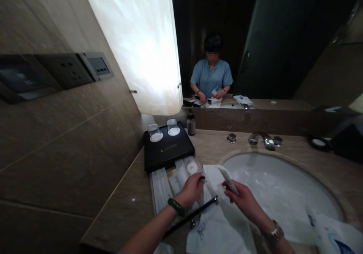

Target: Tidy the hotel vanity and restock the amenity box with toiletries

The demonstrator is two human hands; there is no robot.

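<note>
The left hand (pixel 193 189), a green bangle (pixel 176 206) at its wrist, reaches into the open drawer (pixel 154 193) that is pulled out of the black amenity box (pixel 167 151) at the left end of the stone vanity counter (pixel 127 208); its fingers curl down over the white packets (pixel 181 174) lying in the drawer's compartments, though whether they actually grip one cannot be told, since the fingertips are hidden behind the knuckles. The right hand (pixel 241 197), with a metal watch (pixel 275 233) at its wrist, is held just beside it above the left rim of the sink basin (pixel 283 193), thumb and forefinger pinching a small flat white sachet (pixel 229 182) that tilts upward to the left. Under both hands a white cloth (pixel 218 227) is spread across the counter's front edge. A thin black bar (pixel 190 217) runs slantwise between the wrists, over the cloth. On top of the box stand two upturned glasses (pixel 164 129) on white coasters, side by side, with a small dark pump bottle (pixel 191 123) just beside the box's right rear corner. A chrome tap (pixel 262 139) sits at the back rim of the basin. A white plastic bag (pixel 334 231) lies at the counter's right front corner. The mirror (pixel 269 38) along the back wall reflects a person in a blue top.
</note>
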